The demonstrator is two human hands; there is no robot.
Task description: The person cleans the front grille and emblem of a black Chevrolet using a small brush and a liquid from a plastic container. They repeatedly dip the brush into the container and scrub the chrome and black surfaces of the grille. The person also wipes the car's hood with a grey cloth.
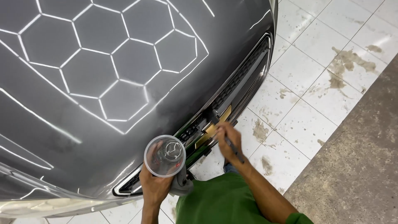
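Note:
I look down on the grey hood (103, 74) of a car, glossy with hexagon light reflections. My left hand (154, 182) holds a clear plastic cup (165, 156) over the hood's front edge, and a grey cloth (181, 184) is bunched under the same hand. My right hand (228, 141) grips a thin dark brush (234, 150) and rests at the gold emblem (215, 124) on the black front grille (240, 79). The brush tip is hidden behind my fingers.
White floor tiles (315, 83) with brown dirt stains lie right of the car. A rough grey concrete strip (365, 157) runs along the far right. My green shirt (224, 203) fills the bottom centre.

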